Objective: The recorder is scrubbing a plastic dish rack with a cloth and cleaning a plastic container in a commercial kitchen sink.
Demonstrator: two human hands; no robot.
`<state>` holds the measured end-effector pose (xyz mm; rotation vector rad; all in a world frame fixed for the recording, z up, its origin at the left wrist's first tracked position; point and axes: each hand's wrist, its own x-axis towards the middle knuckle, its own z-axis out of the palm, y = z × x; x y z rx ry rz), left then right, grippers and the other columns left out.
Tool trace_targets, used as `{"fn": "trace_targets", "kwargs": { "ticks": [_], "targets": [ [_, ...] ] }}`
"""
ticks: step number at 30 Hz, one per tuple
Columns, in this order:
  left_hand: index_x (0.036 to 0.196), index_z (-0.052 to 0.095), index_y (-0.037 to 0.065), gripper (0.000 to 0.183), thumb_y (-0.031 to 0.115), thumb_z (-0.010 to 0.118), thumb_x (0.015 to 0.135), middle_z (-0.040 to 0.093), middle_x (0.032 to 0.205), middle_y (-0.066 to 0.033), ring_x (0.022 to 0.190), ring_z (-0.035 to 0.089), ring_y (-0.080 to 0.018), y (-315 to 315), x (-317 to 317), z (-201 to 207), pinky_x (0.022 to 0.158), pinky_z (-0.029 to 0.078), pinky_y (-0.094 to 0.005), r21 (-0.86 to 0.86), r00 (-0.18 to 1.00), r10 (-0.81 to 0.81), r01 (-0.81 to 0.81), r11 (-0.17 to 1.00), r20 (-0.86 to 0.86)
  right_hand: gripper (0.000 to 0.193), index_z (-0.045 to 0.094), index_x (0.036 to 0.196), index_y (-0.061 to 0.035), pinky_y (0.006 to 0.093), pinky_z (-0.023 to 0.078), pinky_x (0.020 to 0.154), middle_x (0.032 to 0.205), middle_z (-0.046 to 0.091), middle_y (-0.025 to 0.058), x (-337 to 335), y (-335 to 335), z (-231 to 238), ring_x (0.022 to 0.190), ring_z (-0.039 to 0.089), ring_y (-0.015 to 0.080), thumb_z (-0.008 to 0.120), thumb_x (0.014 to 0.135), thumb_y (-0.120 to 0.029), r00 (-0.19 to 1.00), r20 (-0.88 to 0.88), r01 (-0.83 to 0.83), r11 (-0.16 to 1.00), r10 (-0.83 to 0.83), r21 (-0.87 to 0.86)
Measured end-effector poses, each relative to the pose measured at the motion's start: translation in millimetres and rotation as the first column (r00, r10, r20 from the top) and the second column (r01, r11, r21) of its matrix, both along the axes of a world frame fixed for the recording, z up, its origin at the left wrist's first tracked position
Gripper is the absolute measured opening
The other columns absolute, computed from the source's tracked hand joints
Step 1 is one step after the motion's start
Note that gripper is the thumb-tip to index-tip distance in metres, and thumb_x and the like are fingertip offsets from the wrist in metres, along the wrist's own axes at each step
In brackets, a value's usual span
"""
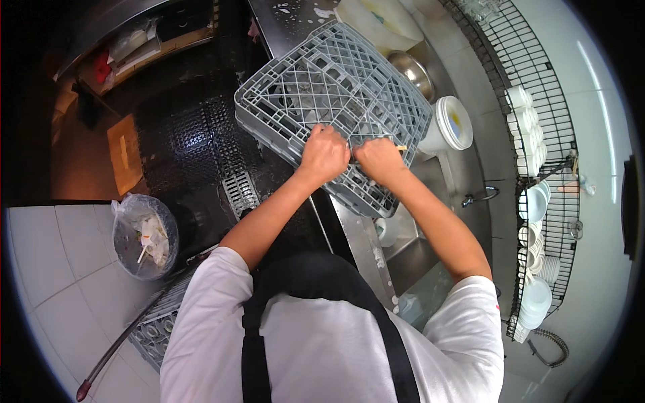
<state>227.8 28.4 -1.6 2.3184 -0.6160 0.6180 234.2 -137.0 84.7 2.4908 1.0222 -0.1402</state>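
Note:
A large grey plastic dishwasher rack (396, 101) with a lattice face is tilted in front of me, over the edge of the steel counter. Through its openings some clear and pale items show, too covered by the lattice to name. My left hand (324, 154) is closed around the bars at the near edge of the rack. Close beside it, my right hand (380, 160) also grips these bars, its knuckles up. A small yellowish strip shows by the right hand; what it is I cannot tell.
Right of the rack are a metal bowl (411, 72), a white bucket (463, 124), a sink (406, 252) and a faucet (480, 196). White cups (527, 131) line a wire shelf. A bagged waste bin (121, 242) stands left on the floor, near a black mat (195, 134).

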Motion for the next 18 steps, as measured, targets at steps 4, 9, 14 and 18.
{"fn": "trace_targets", "kwargs": {
  "ticks": [4,9,14,18],
  "targets": [
    [0.069,0.071,0.003,0.020,0.017,0.068,0.083,0.070,0.076,-0.0136,0.087,0.066,-0.0298,5,3,-2,0.093,0.046,-0.0450,0.002,1.000,0.005,-0.005,1.000,-0.024,0.009,0.073,0.085,-0.0103,0.0374,0.058,0.065,0.078,0.073,0.0117,-22,-6,3,0.071,0.075,0.0271,0.065,0.087,-0.015,0.997,0.066,0.041,0.995,-0.047,0.086],
    [0.067,0.071,0.004,0.020,0.017,0.068,0.082,0.071,0.076,-0.0115,0.087,0.065,-0.0279,2,3,2,0.091,0.045,-0.0432,0.012,0.998,-0.052,0.051,0.999,0.021,0.008,0.068,0.088,-0.0089,0.0406,0.058,0.062,0.079,0.071,0.0129,-27,-6,-15,0.069,0.073,0.0301,0.069,0.081,-0.012,0.965,0.165,0.188,0.977,-0.204,0.104],
    [0.067,0.071,0.005,0.020,0.018,0.068,0.082,0.071,0.075,-0.0106,0.086,0.065,-0.0273,8,0,-4,0.090,0.045,-0.0428,0.012,0.999,-0.036,0.036,0.999,0.028,0.009,0.075,0.087,-0.0087,0.0434,0.059,0.065,0.076,0.074,0.0148,-20,4,8,0.073,0.075,0.0316,0.069,0.084,-0.015,0.983,-0.002,0.185,0.981,-0.185,-0.050],
    [0.065,0.071,0.005,0.021,0.018,0.067,0.082,0.070,0.073,-0.0102,0.084,0.065,-0.0273,3,1,-1,0.089,0.045,-0.0428,-0.004,1.000,-0.020,0.020,1.000,0.020,0.012,0.078,0.084,-0.0086,0.0422,0.059,0.067,0.081,0.076,0.0151,-23,-3,36,0.077,0.076,0.0320,0.069,0.086,-0.017,0.968,-0.077,0.240,0.971,-0.237,0.022]
  ]
}}
